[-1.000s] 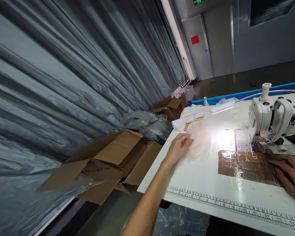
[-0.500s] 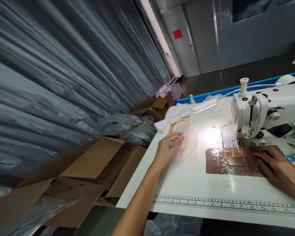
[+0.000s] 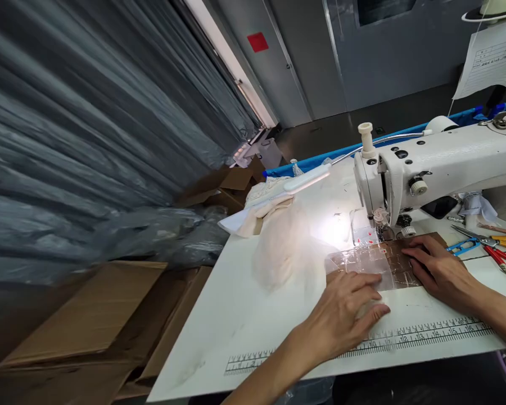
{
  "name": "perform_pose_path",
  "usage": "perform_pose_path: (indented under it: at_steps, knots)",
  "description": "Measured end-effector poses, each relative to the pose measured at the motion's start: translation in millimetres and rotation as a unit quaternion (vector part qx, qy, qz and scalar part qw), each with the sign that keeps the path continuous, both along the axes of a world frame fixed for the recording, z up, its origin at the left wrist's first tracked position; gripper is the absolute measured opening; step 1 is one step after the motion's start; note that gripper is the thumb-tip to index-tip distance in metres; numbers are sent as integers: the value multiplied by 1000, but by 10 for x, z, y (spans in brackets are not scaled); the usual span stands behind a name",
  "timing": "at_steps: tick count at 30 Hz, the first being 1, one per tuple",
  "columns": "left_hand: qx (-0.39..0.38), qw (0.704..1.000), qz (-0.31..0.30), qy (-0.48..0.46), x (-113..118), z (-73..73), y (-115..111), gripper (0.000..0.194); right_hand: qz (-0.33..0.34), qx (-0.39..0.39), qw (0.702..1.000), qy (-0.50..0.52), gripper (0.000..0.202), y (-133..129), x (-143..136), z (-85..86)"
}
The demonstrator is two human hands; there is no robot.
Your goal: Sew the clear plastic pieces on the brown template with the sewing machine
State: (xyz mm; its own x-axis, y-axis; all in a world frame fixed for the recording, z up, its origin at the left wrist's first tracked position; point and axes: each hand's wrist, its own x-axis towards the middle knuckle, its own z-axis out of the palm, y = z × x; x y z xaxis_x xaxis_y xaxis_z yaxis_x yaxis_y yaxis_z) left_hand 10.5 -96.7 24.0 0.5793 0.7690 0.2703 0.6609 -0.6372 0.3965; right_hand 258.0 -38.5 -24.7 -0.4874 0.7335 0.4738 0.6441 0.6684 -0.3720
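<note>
My left hand [image 3: 348, 309] lies with its fingers stretched out over a sheer whitish fabric [image 3: 365, 263], near the fingertips of which the cloth covers the left part of a shiny brown sheet [image 3: 405, 273]. The fabric trails left across the table in a loose, blurred heap. On the sheet's right part rest the fingers of my right hand [image 3: 441, 270], extended and slightly apart. Just beyond the sheet is the needle area of a white sewing machine [image 3: 438, 163]. Whether the left fingertips pinch any cloth is not visible; they look flat.
Scissors [image 3: 484, 239], blue thread snips [image 3: 462, 247] and red-handled pliers [image 3: 500, 261] lie at the right. A printed ruler [image 3: 405, 337] runs along the table's front edge. A lamp [image 3: 307, 180] stands behind folded cloth [image 3: 253, 216]. Cardboard boxes [image 3: 84, 315] sit left of the table.
My left hand has moved right, bringing the sheer fabric over the brown sheet. My right hand stays on the sheet. The view has turned to the right.
</note>
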Motion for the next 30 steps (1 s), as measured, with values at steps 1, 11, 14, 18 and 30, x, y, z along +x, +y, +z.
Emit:
perform_pose_path:
  at_steps: [1,11,14,18,30]
  knots:
    - [21,1000,7,9,-32,9,19,21,3,-3,1000,-1,29,-12,-4,24]
    - [9,967,189,168,-618,-57,222,27,237,-31,970,-50,30,-199,-196,186]
    - [88,944,262,179,-795,64,311,32,231,-33,971,-48,28,-203,-197,173]
    - [207,907,319,181,-755,264,410,39,233,-4,972,-23,27,-184,-167,165]
    - [189,975,105,57,23,-249,392,17,174,25,982,71,26,-107,-91,163]
